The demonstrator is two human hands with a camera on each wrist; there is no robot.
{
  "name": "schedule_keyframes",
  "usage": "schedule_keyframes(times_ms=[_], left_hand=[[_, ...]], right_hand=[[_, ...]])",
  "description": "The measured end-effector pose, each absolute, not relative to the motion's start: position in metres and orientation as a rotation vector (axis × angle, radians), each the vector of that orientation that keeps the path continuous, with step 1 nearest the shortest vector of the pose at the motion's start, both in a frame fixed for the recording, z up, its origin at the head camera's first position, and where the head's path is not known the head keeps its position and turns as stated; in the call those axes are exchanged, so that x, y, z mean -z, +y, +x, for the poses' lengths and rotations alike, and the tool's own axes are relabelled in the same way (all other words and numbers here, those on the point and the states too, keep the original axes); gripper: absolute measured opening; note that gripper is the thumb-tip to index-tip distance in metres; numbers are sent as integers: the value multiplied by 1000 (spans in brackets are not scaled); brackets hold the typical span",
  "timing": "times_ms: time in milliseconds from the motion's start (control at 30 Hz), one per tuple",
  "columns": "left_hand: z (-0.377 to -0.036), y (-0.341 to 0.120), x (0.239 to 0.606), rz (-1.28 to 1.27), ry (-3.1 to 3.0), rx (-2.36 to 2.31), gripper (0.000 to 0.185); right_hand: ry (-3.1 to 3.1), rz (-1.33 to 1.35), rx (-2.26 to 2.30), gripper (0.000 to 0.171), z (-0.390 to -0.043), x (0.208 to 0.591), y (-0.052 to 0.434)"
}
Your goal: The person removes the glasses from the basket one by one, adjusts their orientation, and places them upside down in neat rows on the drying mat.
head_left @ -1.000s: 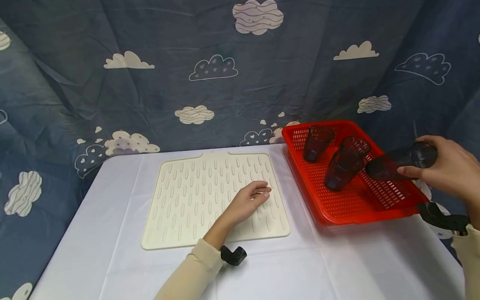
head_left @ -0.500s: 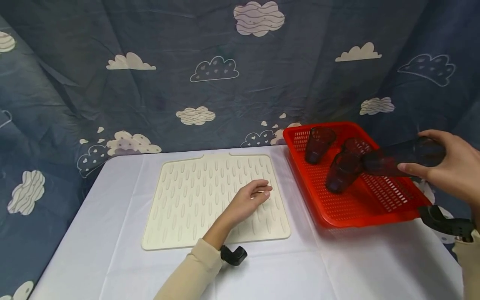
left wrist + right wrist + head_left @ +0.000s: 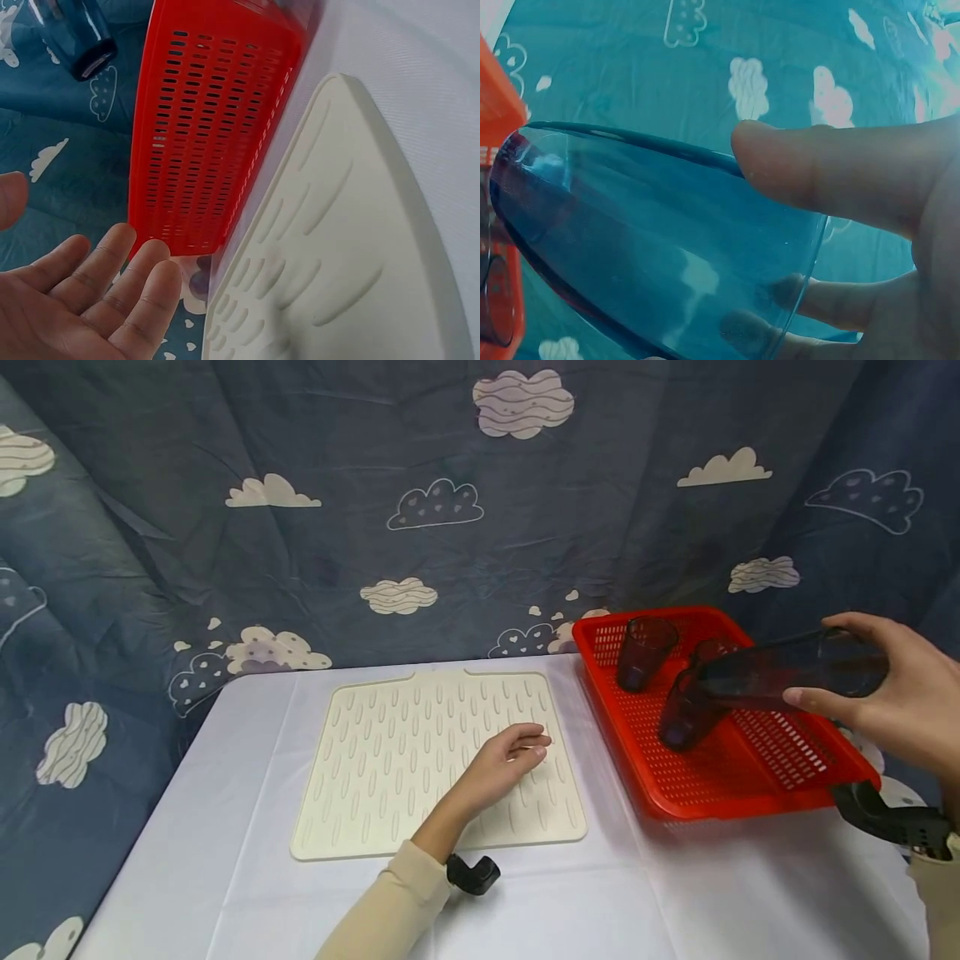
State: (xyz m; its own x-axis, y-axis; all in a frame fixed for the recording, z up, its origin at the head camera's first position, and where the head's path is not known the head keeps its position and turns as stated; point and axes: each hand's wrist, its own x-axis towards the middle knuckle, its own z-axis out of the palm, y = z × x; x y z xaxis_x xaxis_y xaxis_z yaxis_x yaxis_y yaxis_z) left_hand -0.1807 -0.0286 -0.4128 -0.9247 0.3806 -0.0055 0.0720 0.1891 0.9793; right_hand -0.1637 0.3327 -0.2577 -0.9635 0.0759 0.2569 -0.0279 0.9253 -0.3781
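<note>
My right hand [image 3: 911, 693] grips a dark blue see-through drinking glass [image 3: 787, 672] near its wide rim, thumb on one side and fingers on the other. The glass lies nearly sideways above the red basket [image 3: 750, 785], its narrower base pointing left. In the right wrist view, fingertips show through the wall of the glass [image 3: 652, 240]. My left hand [image 3: 498, 768] is held over the right part of a cream ridged drying mat [image 3: 375, 768], fingers loosely bent and nothing in them. The left wrist view shows its palm [image 3: 45, 322] beside the basket's slotted wall [image 3: 195, 142].
Inside the basket stand more tinted glasses: one at the back left [image 3: 645, 652], one nearer the front [image 3: 682, 718] and one partly hidden behind the held glass [image 3: 712, 650]. A white cloth [image 3: 555, 902] covers the table. Behind hangs a dark cloud-print curtain [image 3: 322, 568].
My right hand has raised the glass and shifted it left, so its base now overlaps the front glass in the head view. My left hand keeps its place over the mat.
</note>
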Motion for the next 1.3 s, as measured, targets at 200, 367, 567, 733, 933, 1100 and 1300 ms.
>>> schedule_keyframes(times_ms=[200, 367, 567, 733, 933, 1100, 1300], left_hand=[[-181, -29, 410, 448, 2189, -1837, 43], [-182, -31, 409, 442, 2117, -1883, 44], [-182, -38, 406, 455, 2069, -1975, 42], [-181, -46, 405, 461, 2087, -2058, 38], [-178, -57, 401, 413, 2125, -2062, 37], [-176, -68, 399, 399, 2109, -2033, 35], [-174, -83, 397, 394, 2038, -2031, 42]], right_hand=[[-2839, 10, -577, 92, -162, 250, 319], [-2863, 27, -618, 94, -158, 247, 305], [-2866, 93, -731, 92, -159, 249, 291], [-2854, 185, -797, 92, -162, 252, 276], [-2827, 268, -885, 88, -160, 258, 259], [-2786, 372, -958, 83, -158, 264, 244], [-2761, 448, -1024, 80, -157, 267, 225]])
